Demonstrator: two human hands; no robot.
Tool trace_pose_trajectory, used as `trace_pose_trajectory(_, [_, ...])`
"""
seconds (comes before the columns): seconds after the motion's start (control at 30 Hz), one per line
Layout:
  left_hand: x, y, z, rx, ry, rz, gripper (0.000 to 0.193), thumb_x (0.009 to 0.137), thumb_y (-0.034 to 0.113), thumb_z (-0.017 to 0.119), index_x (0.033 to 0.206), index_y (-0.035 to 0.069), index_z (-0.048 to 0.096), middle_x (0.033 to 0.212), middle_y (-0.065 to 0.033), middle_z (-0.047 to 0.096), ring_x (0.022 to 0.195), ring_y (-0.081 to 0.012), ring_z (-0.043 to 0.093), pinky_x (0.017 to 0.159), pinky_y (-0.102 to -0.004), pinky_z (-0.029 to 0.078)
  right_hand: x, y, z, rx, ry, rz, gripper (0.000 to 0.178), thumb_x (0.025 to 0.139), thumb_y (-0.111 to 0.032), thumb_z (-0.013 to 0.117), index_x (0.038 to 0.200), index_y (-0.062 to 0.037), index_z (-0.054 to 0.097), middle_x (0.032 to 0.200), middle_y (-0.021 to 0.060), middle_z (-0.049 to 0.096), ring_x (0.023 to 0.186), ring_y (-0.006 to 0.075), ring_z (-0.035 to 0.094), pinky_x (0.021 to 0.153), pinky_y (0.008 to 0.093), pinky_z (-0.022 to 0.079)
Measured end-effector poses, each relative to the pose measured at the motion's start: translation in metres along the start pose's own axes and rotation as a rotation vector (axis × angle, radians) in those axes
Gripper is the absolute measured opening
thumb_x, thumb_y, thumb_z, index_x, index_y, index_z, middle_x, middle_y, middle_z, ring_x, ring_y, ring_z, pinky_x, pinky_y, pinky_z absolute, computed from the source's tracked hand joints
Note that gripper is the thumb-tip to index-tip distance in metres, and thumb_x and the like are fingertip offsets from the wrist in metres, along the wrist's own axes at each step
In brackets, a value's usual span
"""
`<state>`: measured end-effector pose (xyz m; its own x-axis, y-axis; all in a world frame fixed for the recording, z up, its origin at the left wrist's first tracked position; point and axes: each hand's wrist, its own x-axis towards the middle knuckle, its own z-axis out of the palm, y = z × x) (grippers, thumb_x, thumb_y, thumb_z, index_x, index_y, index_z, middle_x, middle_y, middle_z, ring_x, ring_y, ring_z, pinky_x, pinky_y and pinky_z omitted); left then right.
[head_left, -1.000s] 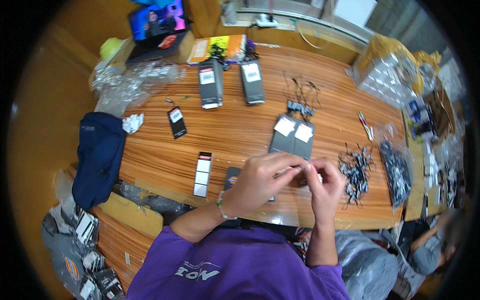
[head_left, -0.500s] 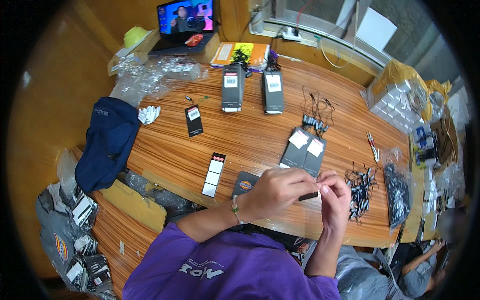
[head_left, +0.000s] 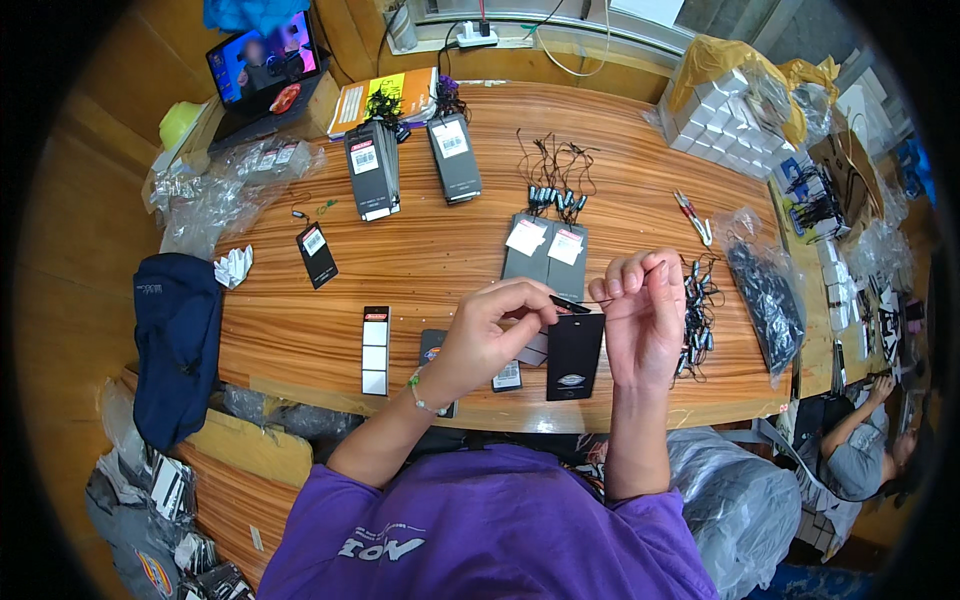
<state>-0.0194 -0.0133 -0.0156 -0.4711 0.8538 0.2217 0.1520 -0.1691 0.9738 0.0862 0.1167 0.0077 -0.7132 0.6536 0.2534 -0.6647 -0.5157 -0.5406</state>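
Between my two hands hangs a black hang tag (head_left: 574, 358) with a small logo near its bottom end. My left hand (head_left: 490, 335) is closed, its thumb and forefinger pinching at the tag's top, beside a narrow black piece (head_left: 568, 304). At the right, my right hand (head_left: 645, 318) has thumb and forefinger pressed together on a thin dark string that runs toward the tag. Under my left hand lie a grey tag (head_left: 433, 343) and a tag with a white label (head_left: 507, 376). Beyond the hands, two stacks of grey tags (head_left: 548, 262) carry white stickers and strings.
A pile of black strings (head_left: 698, 325) lies right of my right hand, with pliers (head_left: 692, 217) and a bag of strings (head_left: 762, 295) beyond. Standing tag stacks (head_left: 372, 175), a laptop (head_left: 262, 65) and a navy cloth bag (head_left: 178, 340) are leftward. Another person (head_left: 860, 445) sits at right.
My hands have moved apart, and the black tag now hangs in plain sight between them. My right hand has opened out toward me with the string pinched. The whole view has shifted.
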Motion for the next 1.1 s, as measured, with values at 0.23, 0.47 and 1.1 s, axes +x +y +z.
trace_pose_trajectory(0.23, [-0.003, 0.007, 0.004, -0.128, -0.036, 0.038, 0.021, 0.076, -0.006, 0.063, 0.095, 0.001, 0.058, 0.098, -0.0053, 0.054, 0.095, -0.0123, 0.055, 0.082, -0.0246, 0.046, -0.006, -0.002, 0.004, -0.049, 0.078, -0.014, 0.011, 0.091, -0.017, 0.051, 0.093, -0.0070, 0.047, 0.071, 0.0043, 0.049, 0.068, 0.0171, 0.048, 0.066, 0.0341, 0.041])
trace_pose_trajectory(0.47, [-0.004, 0.020, -0.004, 0.233, 0.038, 0.164, 0.031, 0.067, 0.008, 0.075, 0.090, 0.004, 0.056, 0.097, -0.0067, 0.055, 0.091, -0.0181, 0.057, 0.077, -0.0274, 0.047, -0.010, 0.011, 0.004, -0.565, 0.153, -0.220, 0.007, 0.088, -0.009, 0.052, 0.088, -0.0017, 0.049, 0.083, 0.0096, 0.051, 0.076, 0.0152, 0.049, 0.070, 0.0273, 0.041])
trace_pose_trajectory(1.1, [-0.006, 0.022, -0.002, 0.481, -0.109, 0.279, 0.013, 0.079, 0.009, 0.062, 0.090, 0.005, 0.057, 0.087, -0.0082, 0.056, 0.075, -0.0234, 0.059, 0.062, -0.0327, 0.047, -0.014, 0.025, 0.003, -0.675, 0.139, -0.115, 0.010, 0.096, -0.016, 0.039, 0.094, -0.0064, 0.041, 0.075, 0.0092, 0.054, 0.061, 0.0097, 0.051, 0.055, 0.0202, 0.045])
